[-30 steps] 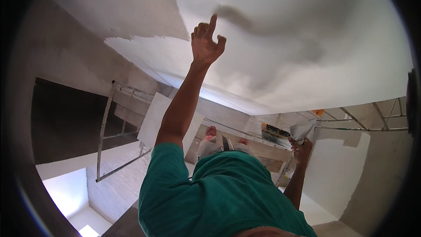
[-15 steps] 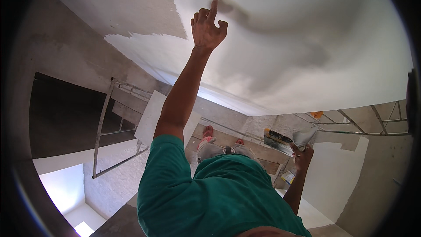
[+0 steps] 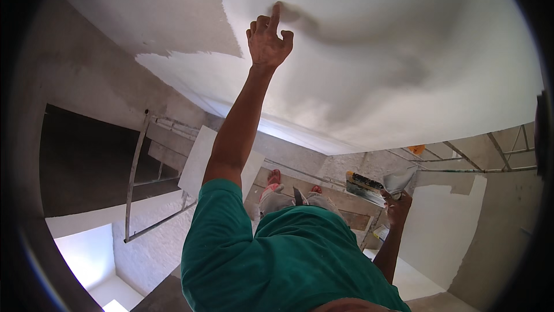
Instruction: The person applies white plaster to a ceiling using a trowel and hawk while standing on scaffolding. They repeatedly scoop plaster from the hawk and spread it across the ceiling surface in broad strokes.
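Observation:
My left hand point(image 3: 269, 45) reaches up to the freshly coated white wall point(image 3: 369, 41). Its index finger is stretched out with the tip at the wall, while the other fingers are partly curled and the thumb sticks out; nothing is in it. A shadow of the hand and arm falls to the right of the fingertip. Low at the right, my right hand point(image 3: 398, 207) is closed around two tools: a wide plastering trowel point(image 3: 366, 184) with a dark, smeared handle, and a putty knife point(image 3: 399, 179) with a grey triangular blade. The fingers partly hide their grips.
Grey uncoated wall point(image 3: 173, 6) borders the white coat at upper left. Wooden planks point(image 3: 334, 201) lie under my feet. Metal scaffold frames stand left point(image 3: 134, 176) and right point(image 3: 461, 159). A pale board point(image 3: 199, 159) leans near my left arm, beside a dark opening point(image 3: 92, 156).
The whole view has shifted slightly. My left fingertip remains at about the same spot on the wall, and my right hand keeps its hold on both tools.

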`<state>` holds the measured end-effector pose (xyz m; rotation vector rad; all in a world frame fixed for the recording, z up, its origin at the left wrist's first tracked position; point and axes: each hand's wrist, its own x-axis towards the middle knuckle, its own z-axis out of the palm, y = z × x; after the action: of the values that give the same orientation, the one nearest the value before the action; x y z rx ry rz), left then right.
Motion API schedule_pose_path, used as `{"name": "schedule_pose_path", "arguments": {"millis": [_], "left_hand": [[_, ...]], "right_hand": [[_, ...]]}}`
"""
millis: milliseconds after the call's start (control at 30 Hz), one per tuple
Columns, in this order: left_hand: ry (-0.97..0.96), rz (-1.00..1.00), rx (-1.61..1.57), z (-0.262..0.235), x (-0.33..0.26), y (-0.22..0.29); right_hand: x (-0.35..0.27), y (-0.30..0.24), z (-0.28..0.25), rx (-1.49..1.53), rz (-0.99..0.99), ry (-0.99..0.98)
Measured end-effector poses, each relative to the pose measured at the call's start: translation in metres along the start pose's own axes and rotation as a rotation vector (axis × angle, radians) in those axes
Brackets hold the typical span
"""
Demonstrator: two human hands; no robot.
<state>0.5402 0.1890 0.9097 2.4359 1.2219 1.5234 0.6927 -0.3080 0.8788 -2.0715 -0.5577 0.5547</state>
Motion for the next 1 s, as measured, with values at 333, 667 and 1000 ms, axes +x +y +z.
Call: {"name": "schedule_pose_path", "arguments": {"millis": [333,667,1000], "left_hand": [[-0.048,-0.048,-0.028,0.004,-0.002,-0.003],[0.071,-0.060,-0.189,0.000,-0.001,-0.019],[0.039,0.027,-0.134,0.000,-0.007,-0.005]], "right_hand": [[0.001,0.004,-0.001,0.022,0.014,-0.012],[0.001,0.004,-0.002,-0.032,0.019,-0.001],[-0.002,-0.003,0.000,0.010,0.034,0.004]]}}
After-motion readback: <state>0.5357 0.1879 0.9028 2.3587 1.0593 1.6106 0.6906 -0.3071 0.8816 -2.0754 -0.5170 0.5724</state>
